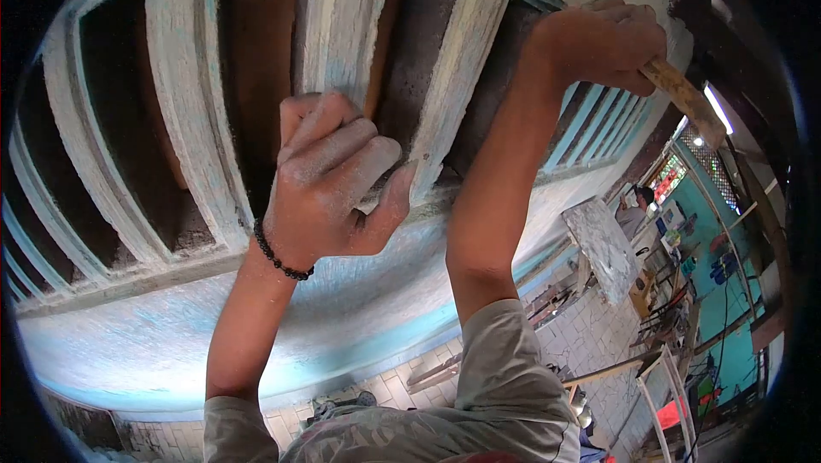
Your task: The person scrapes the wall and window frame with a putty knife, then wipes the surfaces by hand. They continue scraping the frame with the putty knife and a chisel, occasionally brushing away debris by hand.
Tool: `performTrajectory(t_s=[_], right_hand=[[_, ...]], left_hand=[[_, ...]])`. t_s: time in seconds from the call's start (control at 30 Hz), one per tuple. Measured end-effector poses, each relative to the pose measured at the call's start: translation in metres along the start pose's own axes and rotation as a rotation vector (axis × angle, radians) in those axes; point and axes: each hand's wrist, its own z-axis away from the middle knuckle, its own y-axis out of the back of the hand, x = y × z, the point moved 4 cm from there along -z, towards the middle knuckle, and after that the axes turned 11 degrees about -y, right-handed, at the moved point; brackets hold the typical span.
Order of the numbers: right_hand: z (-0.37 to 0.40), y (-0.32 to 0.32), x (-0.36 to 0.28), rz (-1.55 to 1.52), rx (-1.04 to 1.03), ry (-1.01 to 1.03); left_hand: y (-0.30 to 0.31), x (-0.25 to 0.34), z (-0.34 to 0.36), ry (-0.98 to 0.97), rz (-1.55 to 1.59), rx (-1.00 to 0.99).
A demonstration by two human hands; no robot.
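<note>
Dust coats my left hand (pixel 333 176), which wears a black beaded bracelet (pixel 278 251) at the wrist. Its fingers are curled closed in front of a weathered white and pale-blue window bar (pixel 338 27); whatever they may hold is hidden. Raised at the upper right, my right hand (pixel 603 40) wraps round a worn wooden handle (pixel 684 100). One end of the handle sticks out down and to the right, while the tool's other end is out of sight behind the hand. More bars (pixel 462 70) with flaking paint stand beside my left hand.
Below the bars runs a sill (pixel 137 286) above a white and turquoise wall (pixel 342 318). At right are a grey slab (pixel 603 249), a wooden frame (pixel 671 403) and cluttered tools. A person (pixel 634 213) is in the background.
</note>
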Motion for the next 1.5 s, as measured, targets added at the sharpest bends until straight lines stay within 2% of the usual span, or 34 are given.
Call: performTrajectory(t_s=[0.07,0.2,0.3,0.37,0.43,0.5,0.53,0.73,0.87,0.93,1.0,1.1,1.2,1.3,1.4,1.47,1.5], right_hand=[[0.004,0.009,-0.005,0.152,0.199,0.157],[0.01,-0.02,0.009,0.429,0.569,0.489],[0.014,-0.031,0.012,0.597,0.534,0.46],[-0.009,0.024,-0.001,0.077,-0.03,0.219],[-0.007,0.023,0.0,0.096,0.01,0.206],[0.028,-0.044,0.018,0.642,0.649,0.424],[0.032,-0.054,0.022,0.674,0.746,0.494],[0.027,-0.037,0.009,0.775,0.69,0.572],[0.017,-0.013,0.002,0.961,0.674,0.57],[0.02,-0.026,0.003,1.026,0.682,0.557],[0.03,-0.039,0.009,0.68,0.539,0.508],[0.026,-0.044,0.017,0.572,0.495,0.603],[-0.007,0.052,0.0,-0.668,-0.227,0.005],[0.021,-0.058,0.015,-1.574,-0.25,0.113],[0.013,-0.047,0.01,-1.64,-0.399,-0.013],[0.0,0.027,-0.006,-0.844,-0.069,0.049],[-0.001,0.028,-0.008,-0.442,0.081,0.072]], left_hand=[[0.0,0.001,-0.002,0.011,-0.007,0.001],[-0.003,-0.002,0.003,-0.021,-0.023,0.002],[-0.001,-0.001,0.002,-0.011,-0.017,0.007],[-0.002,-0.001,0.003,-0.015,-0.013,0.02],[-0.002,-0.001,0.004,-0.008,-0.006,0.018],[-0.001,0.0,0.003,0.007,-0.004,0.002],[-0.001,-0.001,0.003,0.002,0.0,0.016],[-0.002,0.0,0.003,0.002,0.0,0.016],[-0.002,0.0,0.004,0.008,-0.004,0.001],[-0.002,0.0,0.003,0.001,-0.014,-0.004],[-0.002,0.0,0.003,-0.01,-0.031,-0.014],[-0.004,-0.001,0.004,-0.03,-0.028,0.013],[-0.002,-0.001,0.004,-0.024,-0.01,0.014],[-0.003,0.0,0.005,-0.021,-0.013,0.018],[-0.002,-0.001,0.005,-0.032,-0.017,0.035],[-0.002,0.0,0.004,-0.018,-0.02,0.014],[-0.002,0.0,0.004,-0.012,-0.024,0.006]])
